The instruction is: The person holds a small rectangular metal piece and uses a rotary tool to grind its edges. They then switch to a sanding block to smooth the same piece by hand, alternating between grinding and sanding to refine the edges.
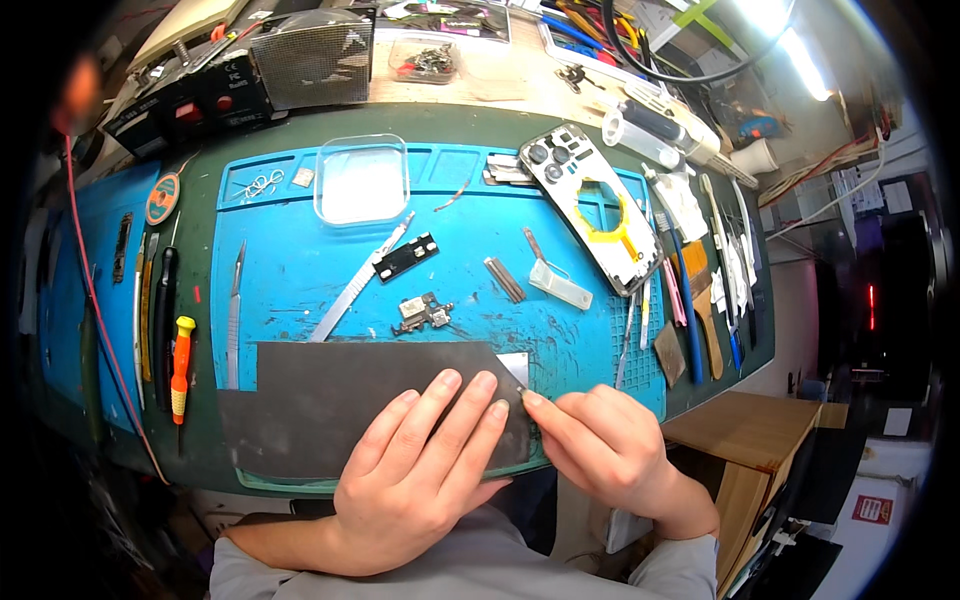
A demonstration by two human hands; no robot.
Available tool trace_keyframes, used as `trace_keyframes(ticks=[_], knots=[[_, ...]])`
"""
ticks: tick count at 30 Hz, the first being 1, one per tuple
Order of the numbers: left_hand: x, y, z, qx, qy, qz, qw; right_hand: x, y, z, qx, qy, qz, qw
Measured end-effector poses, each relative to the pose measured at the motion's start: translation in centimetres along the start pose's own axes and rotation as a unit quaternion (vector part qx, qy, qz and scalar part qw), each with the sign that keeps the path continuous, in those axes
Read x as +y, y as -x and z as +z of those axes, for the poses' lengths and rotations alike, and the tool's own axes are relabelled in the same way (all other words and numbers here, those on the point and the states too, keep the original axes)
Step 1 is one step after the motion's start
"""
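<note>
Workbench with green mat; blue mat on it holds dark sheet, phone frame, clear lid, tweezers, scalpel, screwdriver.

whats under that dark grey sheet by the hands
The dark grey sheet lies on the blue mat. The left hand presses flat on top. Anything directly beneath the sheet is hidden.

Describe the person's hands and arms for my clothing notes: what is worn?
Both hands, left hand and right hand, are bare: no gloves, rings or watch visible. Light grey long sleeves cover the forearms up to the wrists.
</note>
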State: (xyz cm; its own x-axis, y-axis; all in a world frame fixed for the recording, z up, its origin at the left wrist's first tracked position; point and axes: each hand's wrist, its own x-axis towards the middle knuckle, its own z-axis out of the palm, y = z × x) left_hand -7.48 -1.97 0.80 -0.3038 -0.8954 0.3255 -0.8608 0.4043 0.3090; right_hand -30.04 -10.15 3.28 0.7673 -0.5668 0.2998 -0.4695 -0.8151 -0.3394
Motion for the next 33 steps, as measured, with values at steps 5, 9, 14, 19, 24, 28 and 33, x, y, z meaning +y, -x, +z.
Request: trace_keyframes(ticks=[5, 9, 14, 19, 24, 28, 33], knots=[[0.0, 0.0, -0.1, -0.002, 0.001, 0.001, 1.0, 0.0, -0.3, 0.0, 0.0, 0.0, 0.0, 1.0], [0.0, -0.1, -0.2, -0.002, 0.001, 0.003, 1.0, -0.2, 0.5, 0.0, 0.005, 0.002, 0.007, 1.0], [0.0, -0.1, -0.1, -0.001, 0.002, 0.003, 1.0, -0.3, 0.5, -0.3, -0.003, 0.006, 0.011, 1.0], [0.0, 0.0, 0.0, 0.003, 0.003, -0.003, 1.0, -0.1, 0.2, 0.0, 0.0, 0.0, 0.004, 1.0], [0.0, -0.1, -0.1, 0.002, -0.002, -0.004, 1.0, -0.2, -0.2, -0.1, 0.0, 0.001, 0.005, 1.0], [-0.1, -0.1, -0.1, 0.002, -0.002, 0.0, 1.0, -0.2, 0.0, -0.4, -0.01, 0.006, 0.006, 1.0], [0.0, 0.0, -0.1, 0.0, -0.006, 0.0, 1.0, 0.0, -0.5, 0.0, 0.001, 0.004, -0.001, 1.0]])
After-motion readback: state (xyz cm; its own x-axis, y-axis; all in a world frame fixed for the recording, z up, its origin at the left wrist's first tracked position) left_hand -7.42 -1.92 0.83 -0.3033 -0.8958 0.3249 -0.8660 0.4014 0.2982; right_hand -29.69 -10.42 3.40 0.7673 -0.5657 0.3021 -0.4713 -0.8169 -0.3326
